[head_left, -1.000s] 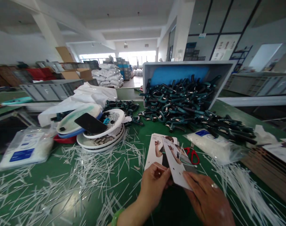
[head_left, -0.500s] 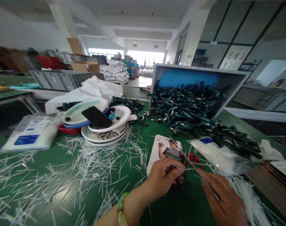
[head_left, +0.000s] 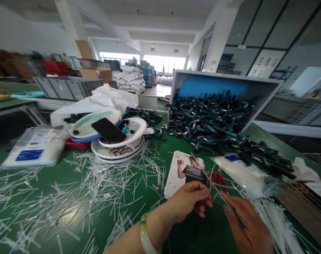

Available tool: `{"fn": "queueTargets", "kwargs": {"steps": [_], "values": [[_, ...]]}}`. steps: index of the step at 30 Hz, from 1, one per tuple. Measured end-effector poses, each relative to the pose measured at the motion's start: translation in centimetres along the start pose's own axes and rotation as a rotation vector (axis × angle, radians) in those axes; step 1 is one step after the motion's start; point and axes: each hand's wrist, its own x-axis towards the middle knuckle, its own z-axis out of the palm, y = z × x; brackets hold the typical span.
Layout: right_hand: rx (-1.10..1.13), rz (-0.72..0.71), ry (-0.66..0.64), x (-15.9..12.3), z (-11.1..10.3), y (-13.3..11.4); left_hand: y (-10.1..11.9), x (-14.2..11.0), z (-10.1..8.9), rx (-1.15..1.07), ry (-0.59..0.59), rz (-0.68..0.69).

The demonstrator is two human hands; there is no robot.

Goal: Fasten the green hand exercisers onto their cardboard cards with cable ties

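My right hand (head_left: 246, 220) is closed around a long thin pointed metal tool (head_left: 216, 188) that looks like tweezers. The tool slants up and left, its tip over a stack of printed cards (head_left: 173, 173). My left hand (head_left: 193, 199), with a green bangle on the wrist, is at the near edge of the cards, thumb and fingers curled together. Whatever is between those fingers is hidden. Red tool handles (head_left: 220, 183) lie just right of the cards, partly behind the metal tool. White plastic ties (head_left: 275, 215) lie in a bundle beside my right hand.
Loose white strips (head_left: 97, 190) cover the left of the green table. Stacked dishes (head_left: 118, 158) hold metal parts, with a black phone (head_left: 107, 130) on top. Dark green pliers (head_left: 208, 120) spill from a tipped grey crate (head_left: 266, 93). A plastic bag (head_left: 242, 173) lies at right.
My left hand has turned and shifted slightly right and down, uncovering more of the cards. The thin light piece seen at its fingertips no longer shows clearly. My right hand has moved slightly left.
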Motion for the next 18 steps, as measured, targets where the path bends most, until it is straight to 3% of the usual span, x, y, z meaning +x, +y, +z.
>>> {"fn": "queueTargets", "kwargs": {"steps": [13, 18], "values": [[0.023, 0.089, -0.006, 0.34, -0.24, -0.01, 0.91, 0.19, 0.25, 0.145, -0.045, 0.034], [-0.007, 0.02, -0.003, 0.2, -0.15, 0.41, 0.92, 0.52, 0.41, 0.112, 0.011, 0.061]]}}
